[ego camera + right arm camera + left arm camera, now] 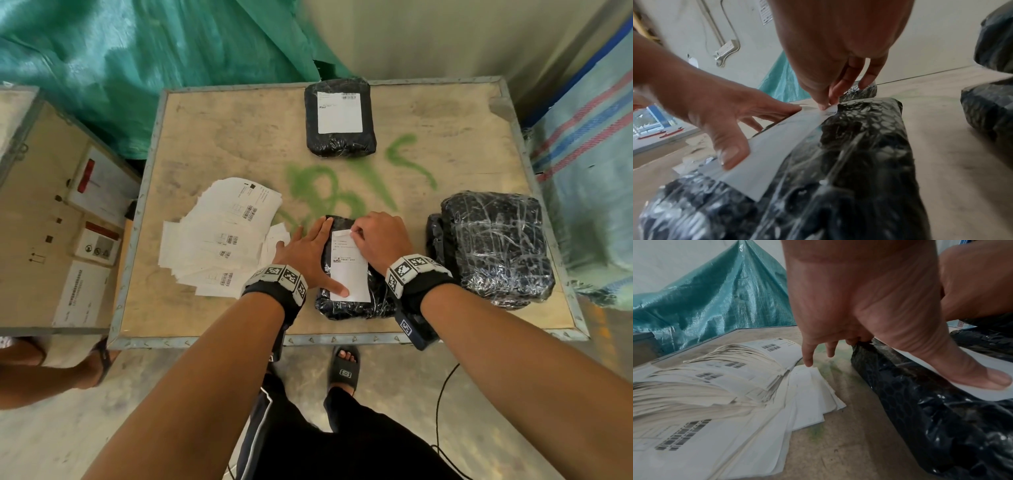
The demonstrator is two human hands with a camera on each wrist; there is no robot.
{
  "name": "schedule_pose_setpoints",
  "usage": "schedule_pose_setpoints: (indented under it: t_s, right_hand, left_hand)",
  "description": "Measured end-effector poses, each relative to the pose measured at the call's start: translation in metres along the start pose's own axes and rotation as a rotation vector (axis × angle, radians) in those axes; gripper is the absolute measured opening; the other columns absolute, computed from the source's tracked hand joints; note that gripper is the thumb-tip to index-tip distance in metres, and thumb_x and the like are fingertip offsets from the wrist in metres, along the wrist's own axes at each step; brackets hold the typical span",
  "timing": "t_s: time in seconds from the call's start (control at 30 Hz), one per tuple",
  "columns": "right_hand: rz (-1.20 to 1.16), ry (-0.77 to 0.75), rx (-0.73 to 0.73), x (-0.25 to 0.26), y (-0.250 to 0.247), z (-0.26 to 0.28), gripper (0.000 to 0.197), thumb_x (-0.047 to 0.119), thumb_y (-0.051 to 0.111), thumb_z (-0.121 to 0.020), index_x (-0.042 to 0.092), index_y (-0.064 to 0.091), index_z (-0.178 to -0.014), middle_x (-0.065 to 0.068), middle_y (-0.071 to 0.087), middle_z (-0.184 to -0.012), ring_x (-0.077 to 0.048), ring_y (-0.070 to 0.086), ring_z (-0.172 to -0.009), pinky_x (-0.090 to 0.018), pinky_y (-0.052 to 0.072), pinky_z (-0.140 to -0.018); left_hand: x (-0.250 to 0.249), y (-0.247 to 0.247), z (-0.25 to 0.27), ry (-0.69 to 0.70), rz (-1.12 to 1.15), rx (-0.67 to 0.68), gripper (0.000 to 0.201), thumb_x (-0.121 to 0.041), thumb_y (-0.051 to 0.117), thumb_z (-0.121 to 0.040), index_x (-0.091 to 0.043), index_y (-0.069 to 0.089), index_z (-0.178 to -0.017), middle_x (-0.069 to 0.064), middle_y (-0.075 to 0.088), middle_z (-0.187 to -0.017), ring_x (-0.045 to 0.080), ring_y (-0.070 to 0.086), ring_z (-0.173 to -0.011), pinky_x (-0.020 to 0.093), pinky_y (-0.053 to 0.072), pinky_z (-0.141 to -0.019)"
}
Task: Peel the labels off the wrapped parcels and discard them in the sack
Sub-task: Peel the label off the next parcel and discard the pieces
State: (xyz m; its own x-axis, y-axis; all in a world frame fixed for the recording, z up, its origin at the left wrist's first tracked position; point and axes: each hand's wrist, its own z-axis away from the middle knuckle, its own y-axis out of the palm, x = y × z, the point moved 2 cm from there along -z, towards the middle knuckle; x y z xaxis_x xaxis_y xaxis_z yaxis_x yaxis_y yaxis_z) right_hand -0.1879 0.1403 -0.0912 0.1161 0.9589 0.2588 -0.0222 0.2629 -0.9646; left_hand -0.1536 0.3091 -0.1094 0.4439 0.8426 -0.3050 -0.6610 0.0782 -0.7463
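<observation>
A black wrapped parcel (356,305) lies near the front edge of the wooden crate top (239,144), with a white label (349,267) stuck on it. My left hand (310,251) lies flat on the parcel's left side, its thumb pressing the label's near corner (982,391). My right hand (383,240) pinches the label's far edge (828,108), which is lifted and curled back a little. A second labelled parcel (339,118) sits at the far edge. A bigger black bundle (493,246) without a visible label lies to the right.
A fanned pile of peeled white labels (226,236) lies left of my hands. Green tarpaulin (137,68) hangs behind, a blue woven sack (589,164) stands at the right. Another crate (44,219) stands at the left, with a person's leg below it.
</observation>
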Motion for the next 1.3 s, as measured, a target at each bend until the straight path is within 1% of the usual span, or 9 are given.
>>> schedule_pose_setpoints:
  t_s: [0.17,0.3,0.43,0.57,0.67,0.73,0.83,1.03,1.3]
  right_hand:
    - [0.048,-0.109,0.014,0.001,0.000,0.004,0.031,0.040,0.054,-0.093,0.030,0.056,-0.123,0.002,0.060,-0.102,-0.023,0.058,-0.095,-0.041,0.043,-0.085]
    - [-0.002,-0.059,0.015,0.001,0.002,0.000,0.022,0.044,0.055,-0.095,0.036,0.069,-0.111,0.008,0.044,-0.095,-0.019,0.050,-0.098,-0.041,0.038,-0.087]
    - [-0.080,-0.053,-0.111,0.002,0.004,0.002,0.014,0.037,0.066,-0.090,0.032,0.077,-0.095,0.002,0.053,-0.109,-0.025,0.048,-0.101,-0.044,0.044,-0.081]
    - [-0.142,-0.141,-0.147,0.002,0.007,0.007,0.010,0.025,0.070,-0.087,0.023,0.079,-0.090,0.002,0.061,-0.103,-0.024,0.054,-0.095,-0.044,0.046,-0.082]
    - [-0.182,-0.202,-0.130,0.000,0.007,0.009,0.013,0.019,0.066,-0.090,0.017,0.078,-0.093,0.000,0.067,-0.099,-0.022,0.058,-0.093,-0.043,0.044,-0.092]
    - [-0.170,-0.222,-0.088,-0.001,0.008,0.009,0.018,0.020,0.061,-0.094,0.015,0.077,-0.099,0.000,0.070,-0.104,-0.021,0.061,-0.098,-0.042,0.035,-0.104]
    - [-0.107,-0.230,-0.072,-0.004,0.009,0.012,0.021,0.024,0.056,-0.097,0.019,0.076,-0.102,0.004,0.072,-0.108,-0.015,0.064,-0.102,-0.043,0.027,-0.113]
    - [-0.065,-0.321,-0.191,-0.007,0.011,0.017,0.009,0.018,0.068,-0.090,0.019,0.077,-0.091,0.004,0.073,-0.095,-0.016,0.068,-0.091,-0.047,0.036,-0.109]
    - [-0.042,-0.442,-0.243,-0.009,0.006,0.022,0.005,0.013,0.073,-0.085,0.012,0.077,-0.088,0.000,0.073,-0.087,-0.017,0.068,-0.083,-0.047,0.044,-0.106]
  left_hand:
    - [0.000,0.000,0.000,0.003,0.012,0.004,0.153,-0.082,0.078,-0.050,-0.032,-0.022,-0.155,-0.015,-0.016,-0.165,0.030,-0.005,-0.154,0.068,0.019,-0.116]
    - [-0.001,-0.001,0.000,0.003,0.022,0.017,0.153,-0.081,0.079,-0.050,-0.032,-0.022,-0.155,-0.015,-0.017,-0.165,0.029,-0.007,-0.154,0.068,0.018,-0.115]
    - [-0.001,-0.002,0.000,-0.003,0.023,0.028,0.153,-0.081,0.079,-0.050,-0.032,-0.022,-0.155,-0.016,-0.018,-0.165,0.029,-0.009,-0.154,0.069,0.017,-0.115]
    - [-0.001,-0.002,0.000,-0.006,0.007,0.033,0.153,-0.082,0.077,-0.050,-0.032,-0.022,-0.155,-0.016,-0.018,-0.165,0.030,-0.008,-0.154,0.069,0.020,-0.115]
    - [0.000,-0.001,-0.001,-0.008,0.007,0.034,0.153,-0.083,0.077,-0.050,-0.033,-0.022,-0.155,-0.016,-0.017,-0.165,0.030,-0.006,-0.154,0.069,0.021,-0.114]
    - [0.001,-0.001,-0.001,-0.005,0.012,0.029,0.153,-0.082,0.078,-0.050,-0.034,-0.022,-0.155,-0.017,-0.017,-0.165,0.029,-0.007,-0.154,0.069,0.020,-0.114]
    - [0.002,0.000,-0.001,0.002,0.025,0.026,0.152,-0.082,0.078,-0.050,-0.034,-0.022,-0.155,-0.017,-0.017,-0.165,0.029,-0.006,-0.154,0.069,0.018,-0.115]
    - [0.003,0.003,-0.004,-0.005,0.007,0.016,0.153,-0.085,0.076,-0.048,-0.035,-0.023,-0.154,-0.016,-0.015,-0.165,0.030,-0.002,-0.154,0.068,0.020,-0.115]
    - [0.002,0.002,-0.002,-0.008,-0.005,0.007,0.150,-0.084,0.075,-0.051,-0.034,-0.022,-0.154,-0.015,-0.014,-0.165,0.031,-0.001,-0.154,0.068,0.019,-0.115]
